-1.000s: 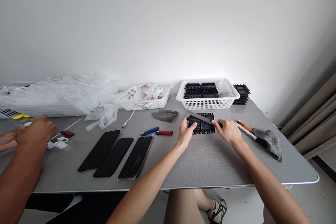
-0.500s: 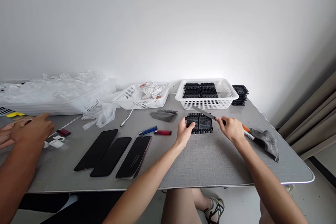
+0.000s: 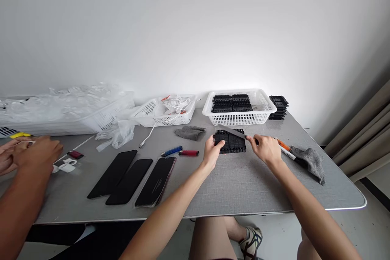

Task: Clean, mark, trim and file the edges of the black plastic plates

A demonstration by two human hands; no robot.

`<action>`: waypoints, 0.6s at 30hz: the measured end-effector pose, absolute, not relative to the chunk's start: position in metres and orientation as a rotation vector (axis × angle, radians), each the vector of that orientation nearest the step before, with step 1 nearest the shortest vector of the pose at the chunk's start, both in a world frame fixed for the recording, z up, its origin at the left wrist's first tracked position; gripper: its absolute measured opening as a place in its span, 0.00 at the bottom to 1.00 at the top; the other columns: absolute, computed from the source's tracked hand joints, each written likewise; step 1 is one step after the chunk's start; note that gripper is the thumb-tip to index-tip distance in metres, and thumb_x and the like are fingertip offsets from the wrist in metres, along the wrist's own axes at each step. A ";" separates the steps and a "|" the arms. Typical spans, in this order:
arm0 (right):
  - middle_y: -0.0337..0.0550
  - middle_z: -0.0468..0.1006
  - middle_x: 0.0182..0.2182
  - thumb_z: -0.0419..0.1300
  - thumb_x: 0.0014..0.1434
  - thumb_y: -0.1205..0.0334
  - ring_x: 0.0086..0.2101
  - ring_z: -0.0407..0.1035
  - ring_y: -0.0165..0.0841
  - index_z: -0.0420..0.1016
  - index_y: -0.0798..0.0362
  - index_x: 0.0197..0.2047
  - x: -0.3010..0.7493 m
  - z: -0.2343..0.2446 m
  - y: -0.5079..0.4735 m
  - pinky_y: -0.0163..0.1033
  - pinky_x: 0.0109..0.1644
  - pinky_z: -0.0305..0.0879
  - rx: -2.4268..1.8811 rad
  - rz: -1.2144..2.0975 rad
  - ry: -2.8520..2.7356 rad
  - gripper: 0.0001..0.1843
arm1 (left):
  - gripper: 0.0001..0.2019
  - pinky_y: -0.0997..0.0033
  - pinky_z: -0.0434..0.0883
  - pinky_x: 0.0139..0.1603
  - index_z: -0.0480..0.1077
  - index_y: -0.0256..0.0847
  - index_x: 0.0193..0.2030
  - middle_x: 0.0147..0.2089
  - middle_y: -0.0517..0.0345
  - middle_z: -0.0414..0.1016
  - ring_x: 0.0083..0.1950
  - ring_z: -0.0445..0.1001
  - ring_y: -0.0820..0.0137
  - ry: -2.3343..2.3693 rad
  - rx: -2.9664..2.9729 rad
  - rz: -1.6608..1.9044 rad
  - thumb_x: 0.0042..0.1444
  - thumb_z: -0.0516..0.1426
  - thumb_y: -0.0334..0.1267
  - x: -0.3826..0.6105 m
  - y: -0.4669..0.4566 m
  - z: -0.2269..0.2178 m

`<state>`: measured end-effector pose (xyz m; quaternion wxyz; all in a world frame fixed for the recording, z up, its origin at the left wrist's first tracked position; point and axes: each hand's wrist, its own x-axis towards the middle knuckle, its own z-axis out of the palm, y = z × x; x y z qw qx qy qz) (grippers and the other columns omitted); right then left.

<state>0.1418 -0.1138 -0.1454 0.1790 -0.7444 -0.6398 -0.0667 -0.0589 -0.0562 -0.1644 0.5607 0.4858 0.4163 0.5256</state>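
My left hand (image 3: 212, 150) grips the left end of a black plastic plate (image 3: 234, 142) with toothed edges, its thumb on the upper face. The plate is held tilted just over the table. My right hand (image 3: 264, 147) is closed round the dark handle of a flat grey file (image 3: 232, 131). The file's blade slants up to the left across the plate's far edge, seemingly touching it. Right of that hand lie an orange-and-white marker-like stick (image 3: 285, 148) and a crumpled grey cloth (image 3: 310, 161).
Similar black plates fill part of a white basket (image 3: 240, 118); more form a stack (image 3: 278, 107) beside it. Left are lighters (image 3: 188, 153), dark phones (image 3: 129, 180), a grey cloth (image 3: 190, 133) and a cable basket (image 3: 166, 120). A co-worker's hands (image 3: 36, 152) handle something white.
The file has slid slightly left along the plate's far edge, with my right hand following. My left hand keeps its hold on the plate. The view has shifted a little.
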 end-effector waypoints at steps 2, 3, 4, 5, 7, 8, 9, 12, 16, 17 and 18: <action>0.48 0.78 0.24 0.40 0.68 0.37 0.25 0.70 0.36 0.77 0.52 0.31 0.148 -0.145 -0.112 0.37 0.28 0.43 -2.137 -0.171 -1.764 0.35 | 0.13 0.73 0.69 0.19 0.68 0.40 0.35 0.32 0.58 0.72 0.29 0.70 0.69 0.986 1.126 1.243 0.43 0.64 0.38 -0.061 -0.054 -0.165; 0.48 0.78 0.24 0.40 0.68 0.37 0.25 0.70 0.36 0.77 0.52 0.31 0.147 -0.146 -0.112 0.37 0.28 0.43 -2.131 -0.158 -1.758 0.35 | 0.13 0.74 0.69 0.19 0.68 0.39 0.35 0.32 0.58 0.72 0.29 0.70 0.69 0.984 1.122 1.238 0.43 0.64 0.38 -0.061 -0.053 -0.165; 0.48 0.78 0.24 0.40 0.68 0.37 0.25 0.70 0.35 0.77 0.52 0.30 0.145 -0.146 -0.112 0.37 0.28 0.43 -2.110 -0.147 -1.766 0.35 | 0.13 0.74 0.69 0.20 0.68 0.39 0.35 0.32 0.58 0.72 0.29 0.70 0.70 0.979 1.122 1.231 0.43 0.64 0.38 -0.061 -0.053 -0.165; 0.48 0.78 0.24 0.40 0.68 0.38 0.25 0.70 0.35 0.77 0.52 0.30 0.141 -0.147 -0.112 0.37 0.28 0.43 -2.083 -0.143 -1.785 0.35 | 0.13 0.74 0.69 0.20 0.68 0.39 0.35 0.32 0.58 0.71 0.29 0.70 0.70 0.973 1.123 1.228 0.43 0.64 0.38 -0.061 -0.053 -0.165; 0.48 0.79 0.26 0.40 0.69 0.39 0.26 0.71 0.35 0.77 0.52 0.30 0.135 -0.149 -0.112 0.38 0.28 0.43 -2.040 -0.151 -1.830 0.34 | 0.13 0.74 0.69 0.19 0.68 0.40 0.35 0.31 0.59 0.71 0.28 0.69 0.71 0.958 1.125 1.228 0.43 0.64 0.38 -0.060 -0.054 -0.164; 0.48 0.79 0.26 0.40 0.69 0.39 0.26 0.71 0.35 0.77 0.51 0.30 0.134 -0.149 -0.112 0.38 0.28 0.43 -2.033 -0.159 -1.844 0.34 | 0.13 0.75 0.68 0.19 0.68 0.40 0.34 0.31 0.59 0.71 0.27 0.69 0.71 0.949 1.122 1.232 0.43 0.64 0.38 -0.060 -0.054 -0.164; 0.48 0.79 0.27 0.40 0.69 0.39 0.26 0.71 0.35 0.77 0.51 0.30 0.135 -0.149 -0.111 0.38 0.29 0.43 -2.039 -0.166 -1.846 0.34 | 0.13 0.75 0.68 0.19 0.68 0.39 0.34 0.30 0.59 0.70 0.27 0.68 0.72 0.940 1.117 1.233 0.42 0.64 0.38 -0.060 -0.054 -0.163; 0.48 0.79 0.26 0.41 0.68 0.37 0.26 0.71 0.35 0.77 0.52 0.31 0.148 -0.149 -0.109 0.38 0.29 0.44 -2.103 -0.161 -1.793 0.34 | 0.13 0.75 0.69 0.20 0.68 0.39 0.34 0.30 0.59 0.71 0.28 0.69 0.71 0.938 1.107 1.233 0.42 0.65 0.38 -0.062 -0.051 -0.164; 0.49 0.78 0.24 0.40 0.68 0.37 0.25 0.70 0.36 0.77 0.52 0.31 0.156 -0.149 -0.108 0.37 0.28 0.44 -2.192 -0.119 -1.694 0.35 | 0.15 0.74 0.70 0.21 0.69 0.39 0.36 0.33 0.57 0.73 0.30 0.71 0.69 0.976 1.131 1.270 0.41 0.65 0.38 -0.063 -0.046 -0.169; 0.49 0.77 0.24 0.39 0.68 0.37 0.25 0.70 0.36 0.77 0.52 0.30 0.153 -0.149 -0.108 0.37 0.28 0.44 -2.178 -0.107 -1.701 0.35 | 0.15 0.73 0.70 0.21 0.69 0.39 0.37 0.34 0.57 0.73 0.31 0.71 0.69 0.979 1.144 1.277 0.42 0.65 0.38 -0.063 -0.046 -0.170; 0.48 0.77 0.24 0.39 0.68 0.37 0.25 0.70 0.36 0.77 0.52 0.30 0.148 -0.150 -0.108 0.37 0.28 0.44 -2.150 -0.096 -1.722 0.36 | 0.15 0.73 0.71 0.22 0.69 0.39 0.37 0.34 0.57 0.73 0.31 0.72 0.68 0.976 1.155 1.278 0.42 0.65 0.39 -0.063 -0.046 -0.171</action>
